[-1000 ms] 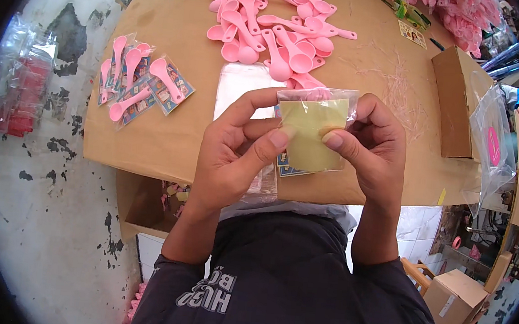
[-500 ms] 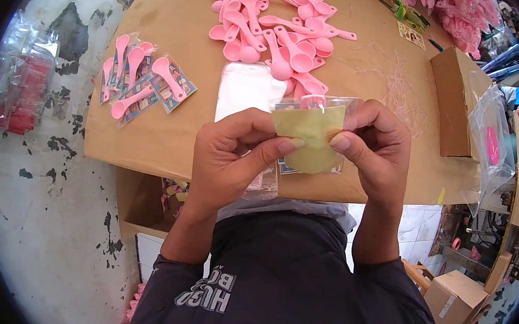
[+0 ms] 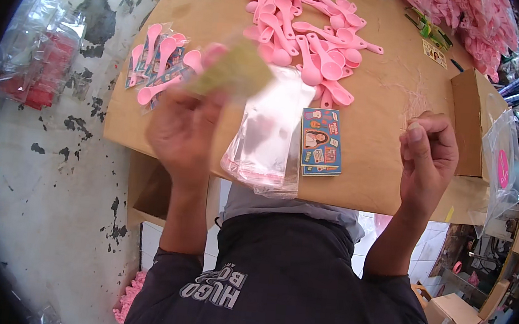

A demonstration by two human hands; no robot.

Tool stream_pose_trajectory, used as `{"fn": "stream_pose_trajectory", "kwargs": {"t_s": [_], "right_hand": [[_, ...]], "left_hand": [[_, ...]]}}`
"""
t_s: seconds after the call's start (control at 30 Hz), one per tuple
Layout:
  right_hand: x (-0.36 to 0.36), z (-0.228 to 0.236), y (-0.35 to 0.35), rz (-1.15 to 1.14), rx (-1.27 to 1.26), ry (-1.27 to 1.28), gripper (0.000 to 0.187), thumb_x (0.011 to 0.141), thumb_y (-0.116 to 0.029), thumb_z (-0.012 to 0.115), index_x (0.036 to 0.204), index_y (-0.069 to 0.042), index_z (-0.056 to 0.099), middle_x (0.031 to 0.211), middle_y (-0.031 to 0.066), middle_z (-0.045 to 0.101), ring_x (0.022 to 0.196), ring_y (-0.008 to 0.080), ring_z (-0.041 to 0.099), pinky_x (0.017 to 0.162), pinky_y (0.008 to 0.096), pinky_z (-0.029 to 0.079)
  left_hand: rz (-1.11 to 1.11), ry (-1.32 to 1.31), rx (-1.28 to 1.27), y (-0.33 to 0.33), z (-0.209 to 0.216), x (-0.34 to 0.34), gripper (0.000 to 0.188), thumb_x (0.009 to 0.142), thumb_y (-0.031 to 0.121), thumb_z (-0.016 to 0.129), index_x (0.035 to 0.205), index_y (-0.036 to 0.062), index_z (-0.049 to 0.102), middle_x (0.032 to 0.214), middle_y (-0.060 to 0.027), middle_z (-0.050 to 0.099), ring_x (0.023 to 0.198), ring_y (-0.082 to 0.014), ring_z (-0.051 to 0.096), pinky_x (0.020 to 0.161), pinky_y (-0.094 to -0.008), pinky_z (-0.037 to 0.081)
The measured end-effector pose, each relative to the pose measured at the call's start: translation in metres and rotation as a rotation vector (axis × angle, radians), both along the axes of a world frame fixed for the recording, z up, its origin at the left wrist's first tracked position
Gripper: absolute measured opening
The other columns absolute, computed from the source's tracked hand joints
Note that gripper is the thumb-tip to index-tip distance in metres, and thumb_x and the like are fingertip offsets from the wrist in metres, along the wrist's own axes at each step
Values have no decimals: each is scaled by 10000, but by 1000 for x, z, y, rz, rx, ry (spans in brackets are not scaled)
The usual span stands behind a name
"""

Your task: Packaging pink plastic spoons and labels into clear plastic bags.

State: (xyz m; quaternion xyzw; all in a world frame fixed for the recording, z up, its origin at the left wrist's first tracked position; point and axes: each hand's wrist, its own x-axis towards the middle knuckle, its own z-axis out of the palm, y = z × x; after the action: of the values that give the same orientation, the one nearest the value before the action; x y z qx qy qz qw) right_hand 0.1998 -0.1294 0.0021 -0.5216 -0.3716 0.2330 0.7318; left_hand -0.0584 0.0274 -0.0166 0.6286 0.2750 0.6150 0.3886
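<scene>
The left hand holds up a flat, yellow-green card in a clear plastic sleeve, pinching it at its lower left part; motion blurs the fingers, so I cannot tell exactly how they lie on it. The card turns its plain, unprinted-looking, dull yellow-green face upward and hangs at a slant above the left part of the brown-paper-covered table. Its outline is smeared, and the sleeve shows only as a hazy fringe around it. A blurred pink shape appears at the card's left end; I cannot tell whether it belongs to the same packet.

The right hand is raised near the table's right edge, its thumb pressed to the bent forefinger and the other fingers curled in.

Between the hands, a stack of shiny, clear plastic bags reaches the table's near edge. Just to its right lies a small stack of blue rectangular cards, printed with a figure and small coloured pictures, with another card peeping out at the near end. Toward the table's left edge, pink plastic spoons in clear packets with blue cards overlap one another. A heap of loose pink plastic spoons spreads toward the far side. By the right edge stands a brown cardboard box.
</scene>
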Motion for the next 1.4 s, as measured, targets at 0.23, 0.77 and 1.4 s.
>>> {"fn": "stream_pose_trajectory", "kwargs": {"t_s": [0.23,0.77,1.4], "right_hand": [[-3,-12,-3,47,-87,-130,104,949,-97,721,954,-31,640,821,-10,623,686,26,527,572,200,369],[-52,-42,4,-79,-664,-679,486,835,-487,799,926,-74,561,673,47,592,602,197,596,568,380,462],[-46,-62,0,-100,-464,-523,365,915,-413,736,846,-77,609,661,45,631,586,208,617,551,374,458]], "left_hand": [[274,725,165,52,5,-32,215,928,12,681,1136,-36,657,1025,-122,700,949,-190,659,852,-328,540],[33,761,-296,-17,-20,2,322,823,237,849,838,-15,648,708,-39,605,633,-99,526,589,-285,461],[138,409,-314,-30,-52,21,315,928,231,766,788,-33,666,675,5,613,625,-50,495,577,-259,426]]}}
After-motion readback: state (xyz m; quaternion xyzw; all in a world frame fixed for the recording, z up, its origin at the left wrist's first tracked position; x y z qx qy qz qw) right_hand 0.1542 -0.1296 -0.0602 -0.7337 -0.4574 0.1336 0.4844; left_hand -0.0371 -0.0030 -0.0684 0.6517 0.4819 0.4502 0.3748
